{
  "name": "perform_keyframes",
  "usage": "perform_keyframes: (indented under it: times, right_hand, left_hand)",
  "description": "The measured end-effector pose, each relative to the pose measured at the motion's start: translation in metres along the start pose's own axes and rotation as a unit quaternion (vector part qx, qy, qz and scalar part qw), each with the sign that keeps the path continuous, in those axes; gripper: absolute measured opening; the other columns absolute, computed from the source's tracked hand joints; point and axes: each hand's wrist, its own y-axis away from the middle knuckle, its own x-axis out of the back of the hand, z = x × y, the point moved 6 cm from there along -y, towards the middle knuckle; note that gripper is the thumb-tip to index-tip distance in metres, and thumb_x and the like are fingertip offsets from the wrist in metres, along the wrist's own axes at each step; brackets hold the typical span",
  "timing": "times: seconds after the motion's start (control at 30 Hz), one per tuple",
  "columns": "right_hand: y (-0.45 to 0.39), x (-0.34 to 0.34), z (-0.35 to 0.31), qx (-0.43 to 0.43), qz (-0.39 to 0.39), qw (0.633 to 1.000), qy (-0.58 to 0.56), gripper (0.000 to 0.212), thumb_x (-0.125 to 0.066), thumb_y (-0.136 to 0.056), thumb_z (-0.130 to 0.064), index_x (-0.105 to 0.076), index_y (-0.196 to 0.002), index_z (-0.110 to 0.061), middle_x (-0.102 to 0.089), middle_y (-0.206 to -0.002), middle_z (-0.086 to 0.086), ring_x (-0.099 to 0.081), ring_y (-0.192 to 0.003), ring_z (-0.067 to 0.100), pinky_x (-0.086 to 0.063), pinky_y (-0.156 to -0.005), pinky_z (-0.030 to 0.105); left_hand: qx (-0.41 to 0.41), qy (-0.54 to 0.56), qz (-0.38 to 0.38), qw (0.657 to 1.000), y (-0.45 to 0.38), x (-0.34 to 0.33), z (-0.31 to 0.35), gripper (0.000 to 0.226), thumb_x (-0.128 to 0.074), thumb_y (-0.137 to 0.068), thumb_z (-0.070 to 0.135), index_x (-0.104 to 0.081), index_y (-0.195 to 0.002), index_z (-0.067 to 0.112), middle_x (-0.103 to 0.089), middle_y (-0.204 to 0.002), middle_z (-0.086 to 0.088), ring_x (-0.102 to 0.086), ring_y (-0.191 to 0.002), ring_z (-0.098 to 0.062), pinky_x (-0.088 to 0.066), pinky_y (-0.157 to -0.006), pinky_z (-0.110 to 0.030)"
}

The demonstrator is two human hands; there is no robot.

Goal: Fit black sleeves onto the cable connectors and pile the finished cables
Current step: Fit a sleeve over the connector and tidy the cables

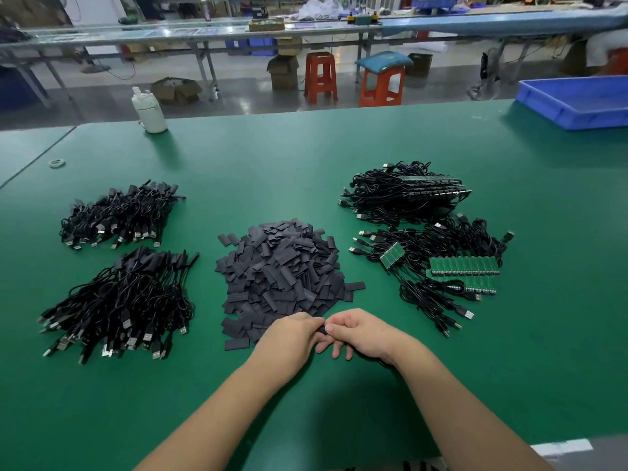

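Green table (306, 158); black sleeves (278, 270); black cables (119, 212); blue tray (574, 103) at two o'clock; orange stools (321, 78).

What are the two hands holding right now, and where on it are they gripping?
Both hands, left hand and right hand, pinch one small black piece between their fingers, one at each end. Whether it is a sleeve or a connector cannot be told.

white bottle (150, 112), blue tray (574, 100), orange stools (320, 77) beyond

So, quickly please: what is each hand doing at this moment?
Left hand: fingers curled, pinching a small black piece; what it is cannot be told.
Right hand: pinching the same piece.
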Motion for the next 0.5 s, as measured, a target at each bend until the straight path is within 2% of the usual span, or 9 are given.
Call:
perform_keyframes:
  times: [0.1,0.2,0.33,0.5]
  right_hand:
    - [-0.001,0.000,0.002,0.000,0.017,0.999,-0.027,0.021,-0.044,-0.106,-0.017,-0.062,-0.098,-0.015,-0.077,-0.101,0.005,-0.064,-0.069,0.010,-0.047,-0.055,0.021]
    - [-0.002,0.000,0.004,-0.007,0.020,0.999,-0.046,0.017,-0.045,-0.106,-0.019,-0.060,-0.105,-0.013,-0.077,-0.101,0.004,-0.064,-0.068,0.010,-0.047,-0.054,0.021]
    - [-0.001,0.000,0.004,-0.012,0.016,0.999,-0.041,0.014,-0.045,-0.106,-0.019,-0.059,-0.102,-0.018,-0.077,-0.101,0.003,-0.064,-0.069,0.011,-0.047,-0.055,0.021]
    - [0.001,-0.001,0.001,-0.004,0.013,0.999,-0.039,0.015,-0.044,-0.106,-0.017,-0.059,-0.104,-0.016,-0.077,-0.100,0.003,-0.063,-0.069,0.011,-0.047,-0.055,0.021]
  left_hand:
    - [0.027,-0.076,0.005,0.997,-0.002,0.008,-0.004,0.029,-0.048,-0.097,0.047,-0.061,-0.116,0.029,-0.055,-0.098,0.001,-0.061,-0.094,-0.025,-0.051,-0.077,-0.035]
    - [0.037,-0.144,-0.011,0.989,-0.007,0.014,-0.005,0.033,-0.046,-0.097,0.051,-0.058,-0.115,0.027,-0.058,-0.099,0.002,-0.062,-0.097,-0.025,-0.049,-0.076,-0.035]
    - [0.000,-0.206,-0.063,0.977,-0.009,0.009,0.000,0.024,-0.047,-0.100,0.039,-0.052,-0.114,0.020,-0.059,-0.104,-0.001,-0.062,-0.101,-0.025,-0.049,-0.078,-0.038]
    - [-0.006,-0.240,-0.087,0.967,-0.010,0.003,0.001,0.022,-0.055,-0.098,0.026,-0.049,-0.118,0.018,-0.058,-0.110,-0.002,-0.062,-0.102,-0.026,-0.047,-0.077,-0.036]
